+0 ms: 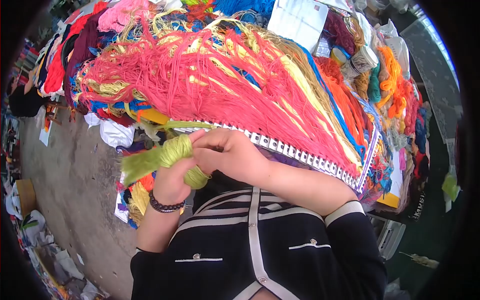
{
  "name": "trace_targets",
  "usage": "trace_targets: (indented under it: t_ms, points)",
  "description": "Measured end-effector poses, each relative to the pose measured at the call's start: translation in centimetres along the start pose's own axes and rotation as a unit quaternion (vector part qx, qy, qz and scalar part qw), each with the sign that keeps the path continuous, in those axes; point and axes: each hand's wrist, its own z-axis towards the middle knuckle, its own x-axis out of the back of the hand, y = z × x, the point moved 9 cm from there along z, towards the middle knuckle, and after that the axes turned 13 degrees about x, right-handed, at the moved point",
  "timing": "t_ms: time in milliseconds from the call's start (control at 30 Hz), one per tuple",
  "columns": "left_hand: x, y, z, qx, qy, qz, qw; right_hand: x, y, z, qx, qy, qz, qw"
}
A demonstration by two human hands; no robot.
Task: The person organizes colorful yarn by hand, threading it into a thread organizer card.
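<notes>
A bundle of light green yarn (176, 150) is gripped in my left hand (172, 181), with strands wound around it and a loose tail hanging out to the left. My right hand (226, 152) meets it from the right, its thumb and fingers pinched together at the wound yarn, close to my left fingers. The exact strand between the right fingertips is hidden. Just beyond my hands runs a white toothed strip (280, 146) with square holes. Pink yarn (215, 95) mixed with pale yellow strands spreads out behind that strip.
Orange yarn (392, 80) and other coloured hanks are heaped at the right, beside a white cup-like container (362, 61). A white sheet (298, 22) lies at the back. Concrete floor (75, 175) shows at left, with part of another person (27, 100) at the far edge.
</notes>
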Motion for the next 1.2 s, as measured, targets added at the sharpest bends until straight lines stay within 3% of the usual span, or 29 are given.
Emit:
trace_targets:
  t_ms: [100,233,300,367,700,933,1100,1133,1167,1200]
  points:
    - [-1.2,-0.8,0.1,0.012,-0.020,-0.005,1.000,0.3,1.1,-0.7,-0.081,0.041,0.077,0.993]
    - [-0.8,-0.9,-0.1,0.002,-0.023,-0.003,1.000,0.5,1.0,-1.1,-0.090,0.018,0.071,0.993]
    - [-0.9,-1.1,-0.2,0.012,-0.037,0.014,0.999,-0.1,0.2,-1.0,-0.042,0.025,0.177,0.983]
    - [-0.4,-1.4,-0.2,0.023,0.008,-0.019,1.000,-0.1,0.1,-1.1,-0.043,0.022,0.177,0.983]
    - [-0.6,-1.0,-0.5,-0.006,-0.001,-0.020,1.000,0.7,-0.2,-1.4,-0.045,0.067,0.141,0.987]
    - [-0.2,-1.6,-0.4,-0.004,0.044,0.010,0.999,0.8,0.4,-1.5,-0.046,0.068,0.137,0.987]
    - [0.3,-2.1,0.0,-0.007,0.043,-0.022,0.999,1.0,0.9,-1.4,-0.034,0.069,0.186,0.980]
    - [0.8,-1.2,-0.2,-0.087,0.074,0.094,0.989,1.6,0.5,-1.4,-0.031,0.094,0.213,0.972]
    - [1.7,-1.8,0.0,-0.041,0.054,0.003,0.998,2.7,0.0,-1.4,-0.028,0.119,0.240,0.963]
    - [2.2,-2.1,0.0,0.005,0.043,-0.091,0.995,3.3,-1.1,-1.6,-0.032,0.084,0.352,0.932]
